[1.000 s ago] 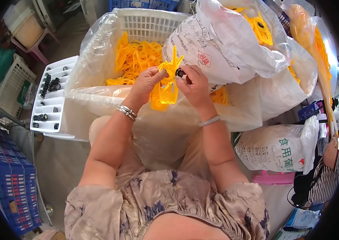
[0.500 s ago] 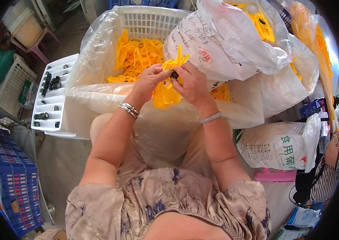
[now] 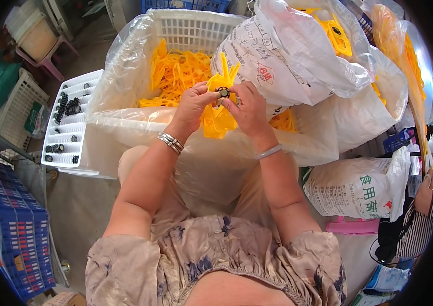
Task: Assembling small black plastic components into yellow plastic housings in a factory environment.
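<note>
My left hand [image 3: 193,106] grips a yellow plastic part [image 3: 218,124] with several thin prongs at its top. A small black ring-shaped piece [image 3: 223,92] sits against the part's middle, its round face turned up. The fingers of my right hand [image 3: 250,108] pinch that black piece from the right, and my left thumb touches its other side. Whether the piece is fixed in the yellow part I cannot tell. Beyond my hands, many similar yellow parts [image 3: 175,76] lie heaped in a white basket [image 3: 191,25] lined with clear plastic.
Left of the basket stands a white ridged tray [image 3: 86,122] holding rows of black round pieces [image 3: 60,107]. White sacks [image 3: 288,56] lean over the basket's right side. A blue crate [image 3: 20,224] is at the far left, and another person's striped garment [image 3: 420,229] shows at the right edge.
The yellow part has turned more upright, and the black piece now shows its round face. My right fingers have shifted slightly to the right around it.
</note>
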A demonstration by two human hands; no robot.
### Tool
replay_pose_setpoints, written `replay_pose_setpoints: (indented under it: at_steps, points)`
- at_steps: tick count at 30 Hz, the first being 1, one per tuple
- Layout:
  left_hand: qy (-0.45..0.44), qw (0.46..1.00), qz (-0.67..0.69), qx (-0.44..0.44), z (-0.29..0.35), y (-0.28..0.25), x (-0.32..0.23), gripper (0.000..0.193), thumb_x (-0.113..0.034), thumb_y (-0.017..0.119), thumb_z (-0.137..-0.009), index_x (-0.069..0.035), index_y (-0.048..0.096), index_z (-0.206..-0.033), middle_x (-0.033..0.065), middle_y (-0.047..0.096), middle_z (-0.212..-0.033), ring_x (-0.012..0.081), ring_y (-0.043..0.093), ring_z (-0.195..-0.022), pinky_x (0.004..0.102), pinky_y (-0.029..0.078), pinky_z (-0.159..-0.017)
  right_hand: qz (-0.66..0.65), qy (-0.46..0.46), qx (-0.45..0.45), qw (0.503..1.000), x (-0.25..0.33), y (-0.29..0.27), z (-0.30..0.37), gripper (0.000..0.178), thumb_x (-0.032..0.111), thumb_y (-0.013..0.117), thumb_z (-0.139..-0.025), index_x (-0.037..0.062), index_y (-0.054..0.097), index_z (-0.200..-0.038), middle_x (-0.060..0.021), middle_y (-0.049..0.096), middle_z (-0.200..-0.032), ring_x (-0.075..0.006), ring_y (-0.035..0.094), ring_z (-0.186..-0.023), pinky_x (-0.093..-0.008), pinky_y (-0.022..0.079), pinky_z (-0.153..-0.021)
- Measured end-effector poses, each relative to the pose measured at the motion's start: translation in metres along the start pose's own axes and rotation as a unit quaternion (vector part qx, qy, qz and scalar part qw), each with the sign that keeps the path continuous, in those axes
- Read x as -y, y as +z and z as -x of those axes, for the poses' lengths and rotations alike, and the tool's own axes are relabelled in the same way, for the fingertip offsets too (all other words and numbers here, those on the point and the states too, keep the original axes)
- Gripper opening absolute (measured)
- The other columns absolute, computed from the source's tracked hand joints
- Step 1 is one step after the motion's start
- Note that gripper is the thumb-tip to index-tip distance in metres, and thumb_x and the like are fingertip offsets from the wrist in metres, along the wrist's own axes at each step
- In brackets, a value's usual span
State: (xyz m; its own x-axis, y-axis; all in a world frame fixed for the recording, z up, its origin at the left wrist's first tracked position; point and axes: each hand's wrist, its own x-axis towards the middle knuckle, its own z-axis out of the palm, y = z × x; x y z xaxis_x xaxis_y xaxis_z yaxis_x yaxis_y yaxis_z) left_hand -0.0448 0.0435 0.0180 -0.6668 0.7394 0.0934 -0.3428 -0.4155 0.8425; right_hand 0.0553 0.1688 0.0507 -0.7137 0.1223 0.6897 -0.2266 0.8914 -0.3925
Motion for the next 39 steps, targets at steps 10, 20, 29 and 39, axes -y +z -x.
replay_pose_setpoints:
  at_steps: [10, 20, 29, 39]
  points:
    - [-0.032, 0.999, 0.009, 0.033, 0.001, 0.001, -0.007, 0.019, -0.022, 0.055, -0.086, -0.005, 0.057, -0.094, 0.0002, 0.057, -0.085, 0.0071, 0.052, -0.070, 0.0210, 0.044, -0.065, -0.029, -0.026, 0.014, 0.999, -0.006, -0.004, -0.003, 0.025, 0.012, 0.068, -0.064, 0.0041, 0.058, -0.085, -0.0085, 0.055, -0.077, -0.0257, 0.057, -0.067, -0.0333, 0.046, -0.056]
    - [-0.035, 0.999, 0.006, 0.033, 0.000, -0.001, 0.000, 0.021, -0.026, 0.055, -0.086, -0.005, 0.059, -0.088, -0.0006, 0.057, -0.081, 0.0069, 0.052, -0.067, 0.0205, 0.045, -0.061, 0.044, -0.042, 0.035, 0.998, 0.006, -0.004, -0.003, 0.029, 0.009, 0.068, -0.064, 0.0024, 0.059, -0.090, -0.0088, 0.055, -0.077, -0.0244, 0.057, -0.065, -0.0312, 0.047, -0.056]
    - [-0.059, 0.996, -0.042, 0.054, 0.001, -0.001, -0.008, 0.030, -0.033, 0.051, -0.088, -0.005, 0.058, -0.093, -0.0005, 0.059, -0.084, 0.0067, 0.053, -0.067, 0.0205, 0.046, -0.061, -0.025, -0.051, 0.071, 0.996, -0.005, -0.012, -0.006, 0.031, 0.006, 0.066, -0.065, 0.0014, 0.059, -0.096, -0.0108, 0.058, -0.079, -0.0241, 0.059, -0.066, -0.0300, 0.047, -0.057]
    - [-0.059, 0.996, -0.053, 0.049, -0.001, -0.001, -0.006, 0.031, -0.034, 0.047, -0.089, -0.005, 0.057, -0.093, -0.0006, 0.058, -0.086, 0.0061, 0.051, -0.066, 0.0202, 0.045, -0.060, 0.022, -0.077, 0.124, 0.989, -0.004, -0.018, -0.010, 0.032, 0.009, 0.065, -0.068, 0.0025, 0.060, -0.099, -0.0087, 0.059, -0.078, -0.0229, 0.057, -0.062, -0.0298, 0.045, -0.054]
